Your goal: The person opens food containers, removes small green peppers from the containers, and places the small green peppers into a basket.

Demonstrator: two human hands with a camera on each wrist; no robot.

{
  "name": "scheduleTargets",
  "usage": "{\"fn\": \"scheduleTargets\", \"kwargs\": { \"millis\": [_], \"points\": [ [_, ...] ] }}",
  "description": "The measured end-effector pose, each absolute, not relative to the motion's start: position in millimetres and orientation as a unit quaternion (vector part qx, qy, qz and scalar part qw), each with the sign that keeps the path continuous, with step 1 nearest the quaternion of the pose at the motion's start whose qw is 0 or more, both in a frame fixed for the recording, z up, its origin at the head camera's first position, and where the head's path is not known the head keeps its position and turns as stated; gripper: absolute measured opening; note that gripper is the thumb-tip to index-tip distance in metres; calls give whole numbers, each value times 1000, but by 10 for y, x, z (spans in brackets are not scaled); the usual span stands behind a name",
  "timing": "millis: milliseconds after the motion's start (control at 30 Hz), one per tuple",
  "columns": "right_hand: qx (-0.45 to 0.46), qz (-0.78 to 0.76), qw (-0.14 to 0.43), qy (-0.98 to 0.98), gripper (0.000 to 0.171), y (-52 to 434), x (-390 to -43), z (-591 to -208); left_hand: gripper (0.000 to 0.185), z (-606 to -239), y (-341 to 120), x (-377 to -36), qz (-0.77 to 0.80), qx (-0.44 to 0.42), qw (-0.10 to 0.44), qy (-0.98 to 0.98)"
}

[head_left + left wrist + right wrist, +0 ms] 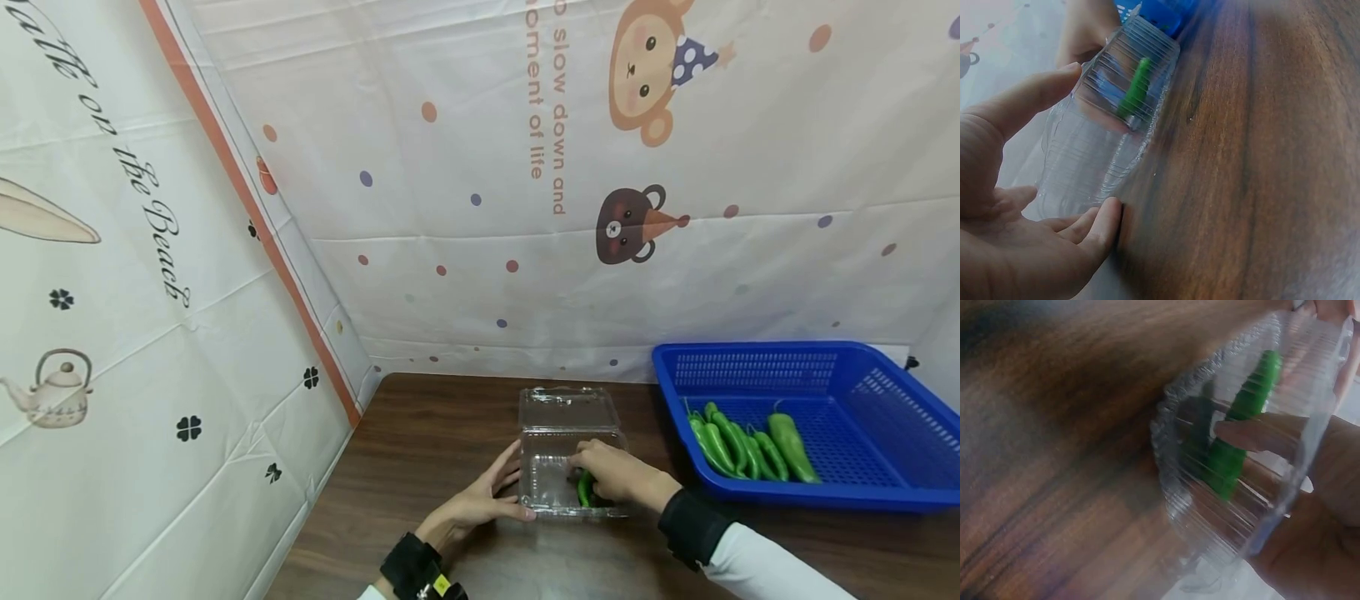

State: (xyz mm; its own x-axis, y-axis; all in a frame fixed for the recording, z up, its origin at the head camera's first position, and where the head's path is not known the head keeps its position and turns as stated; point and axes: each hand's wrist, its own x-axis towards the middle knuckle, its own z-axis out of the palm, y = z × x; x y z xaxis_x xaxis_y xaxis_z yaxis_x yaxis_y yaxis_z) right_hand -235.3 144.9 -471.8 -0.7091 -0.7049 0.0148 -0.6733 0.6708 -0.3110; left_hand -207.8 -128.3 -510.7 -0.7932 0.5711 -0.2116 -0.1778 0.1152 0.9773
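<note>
A green pepper [584,488] lies inside the clear clamshell box [558,433], low in the middle of the head frame on the dark table [420,450]. The right hand [611,471] reaches into the box, fingers curled round the pepper — best to set it flat along the ridged floor before letting go. The left hand [480,500] braces the box's left wall with straight fingers; firm pressure should stop it sliding. More peppers [742,446] wait in the blue basket [862,367] at right.

Green pepper [584,488] inside open clear clamshell [551,467]
</note>
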Motion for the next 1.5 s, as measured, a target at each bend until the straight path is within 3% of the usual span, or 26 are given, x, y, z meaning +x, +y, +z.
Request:
{"fn": "scheduleTargets", "kwargs": {
  "millis": [233, 700, 1100, 1500],
  "points": [
    [-393, -148, 29, 907, 25, 1416, -2352, -4734, 108, -5083, -1288, -2083, 651, 144, 282, 690],
    [-394, -165, 32, 903, 15, 1355, -2422, -4496, 109, -5066, -1321, -2091, 651, 145, 282, 689],
    [-350, -154, -80, 921, 22, 1481, -2610, -3683, 108, -5081, -1324, -2065, 652, 149, 289, 685],
    [-303, -132, -181, 926, 22, 1939, -2673, -3041, 108, -5134, -1319, -2013, 647, 163, 280, 690]
  ]
}}
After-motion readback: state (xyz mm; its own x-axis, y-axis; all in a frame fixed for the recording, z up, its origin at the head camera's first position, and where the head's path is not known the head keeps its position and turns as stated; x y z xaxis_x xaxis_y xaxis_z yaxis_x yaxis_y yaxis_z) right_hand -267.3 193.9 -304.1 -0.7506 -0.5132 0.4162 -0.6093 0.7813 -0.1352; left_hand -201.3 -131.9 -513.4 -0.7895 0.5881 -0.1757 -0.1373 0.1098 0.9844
